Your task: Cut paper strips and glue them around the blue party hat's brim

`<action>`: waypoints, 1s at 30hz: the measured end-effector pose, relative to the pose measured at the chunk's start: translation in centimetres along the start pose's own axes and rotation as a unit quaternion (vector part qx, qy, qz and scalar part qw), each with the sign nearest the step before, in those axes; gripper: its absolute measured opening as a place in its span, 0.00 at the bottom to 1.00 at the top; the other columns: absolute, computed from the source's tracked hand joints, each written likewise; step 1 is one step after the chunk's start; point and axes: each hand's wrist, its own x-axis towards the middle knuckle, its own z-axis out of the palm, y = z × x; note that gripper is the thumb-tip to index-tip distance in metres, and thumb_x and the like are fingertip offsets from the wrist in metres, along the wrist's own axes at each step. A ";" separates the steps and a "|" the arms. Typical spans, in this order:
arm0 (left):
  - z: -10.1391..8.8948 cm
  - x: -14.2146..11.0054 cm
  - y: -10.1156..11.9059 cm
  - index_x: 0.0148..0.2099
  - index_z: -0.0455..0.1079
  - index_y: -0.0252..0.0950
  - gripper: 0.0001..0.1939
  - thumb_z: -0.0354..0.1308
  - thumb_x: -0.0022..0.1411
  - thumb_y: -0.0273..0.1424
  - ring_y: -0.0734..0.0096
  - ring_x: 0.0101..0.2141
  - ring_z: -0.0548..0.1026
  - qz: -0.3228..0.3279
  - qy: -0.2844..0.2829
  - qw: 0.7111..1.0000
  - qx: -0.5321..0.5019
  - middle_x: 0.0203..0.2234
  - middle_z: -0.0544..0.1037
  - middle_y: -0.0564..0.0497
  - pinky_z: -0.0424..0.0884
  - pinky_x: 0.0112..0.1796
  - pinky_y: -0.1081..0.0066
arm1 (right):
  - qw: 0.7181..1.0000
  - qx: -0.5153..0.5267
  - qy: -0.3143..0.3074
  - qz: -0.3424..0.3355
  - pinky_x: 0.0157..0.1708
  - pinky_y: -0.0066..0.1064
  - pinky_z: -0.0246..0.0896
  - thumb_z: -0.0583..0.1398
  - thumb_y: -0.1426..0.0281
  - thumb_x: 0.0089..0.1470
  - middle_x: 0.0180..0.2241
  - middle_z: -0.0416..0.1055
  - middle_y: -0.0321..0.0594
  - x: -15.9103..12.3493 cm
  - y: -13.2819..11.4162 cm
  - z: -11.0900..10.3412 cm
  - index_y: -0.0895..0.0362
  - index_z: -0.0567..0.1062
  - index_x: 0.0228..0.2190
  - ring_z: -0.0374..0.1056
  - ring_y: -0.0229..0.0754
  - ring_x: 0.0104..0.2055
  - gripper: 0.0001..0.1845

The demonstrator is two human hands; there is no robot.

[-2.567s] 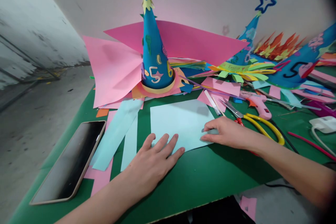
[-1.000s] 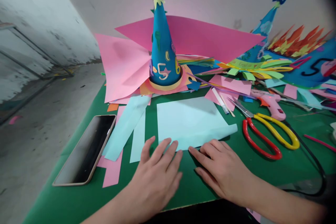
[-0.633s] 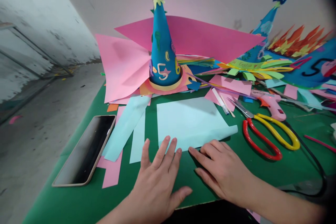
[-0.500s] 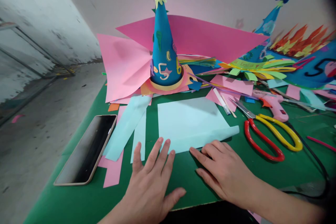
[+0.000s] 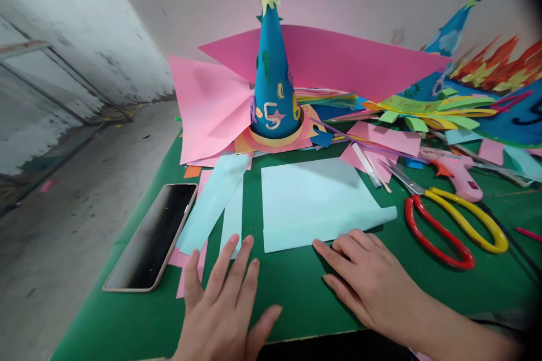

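Stained white wall [image 5: 80, 5], metal frame [image 5: 26, 48] — grey floor [image 5: 114, 175], green table [image 5: 305, 293]

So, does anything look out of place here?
A pink scrap lies on the floor, away from the table. The pale blue sheet looks askew too: its folded strip pokes out at the right.

On our table [image 5: 302, 313] we have the paper sheet [image 5: 313, 197] in front of the cone hat [image 5: 273, 73], with a card [image 5: 359, 62] behind that hat. Left of the sheet we see paper strips [image 5: 215, 197], and beyond them the phone [image 5: 152, 240]. To its right lie the marker [image 5: 366, 164], then the scissors [image 5: 418, 190], with the glue gun [image 5: 463, 180] behind their handles.
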 end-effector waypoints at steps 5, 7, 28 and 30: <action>1.7 1.8 2.0 0.51 0.68 0.27 0.27 0.45 0.64 0.45 0.55 0.58 0.59 0.158 0.017 0.987 0.010 0.53 0.70 0.39 0.43 0.59 0.55 | 1.000 -0.007 -0.011 0.010 0.34 0.35 0.52 0.53 0.66 0.59 0.32 0.67 0.41 -0.1 -0.1 0.0 0.58 0.68 0.51 0.58 0.43 0.36 0.20; 2.6 2.5 2.6 0.56 0.64 0.24 0.34 0.43 0.63 0.49 0.53 0.58 0.58 0.189 -0.025 0.981 0.026 0.55 0.66 0.36 0.47 0.58 0.58 | 1.000 -0.007 -0.018 0.013 0.34 0.35 0.51 0.53 0.65 0.58 0.32 0.67 0.41 -0.1 -0.2 -0.2 0.58 0.67 0.52 0.58 0.43 0.35 0.21; 4.7 2.5 1.9 0.61 0.54 0.20 0.44 0.45 0.58 0.54 0.47 0.58 0.58 0.207 -0.038 0.976 0.048 0.57 0.62 0.30 0.52 0.54 0.59 | 0.995 -0.088 0.014 0.051 0.34 0.35 0.51 0.53 0.65 0.59 0.31 0.68 0.42 -2.7 3.2 -2.0 0.57 0.70 0.50 0.59 0.43 0.35 0.19; 4.9 2.5 1.8 0.63 0.51 0.20 0.45 0.45 0.58 0.54 0.47 0.58 0.59 0.207 -0.033 0.977 0.043 0.57 0.61 0.31 0.53 0.54 0.59 | 0.993 -0.103 0.018 0.055 0.34 0.36 0.53 0.53 0.65 0.59 0.31 0.68 0.42 -3.1 3.6 -2.2 0.57 0.70 0.50 0.60 0.43 0.35 0.19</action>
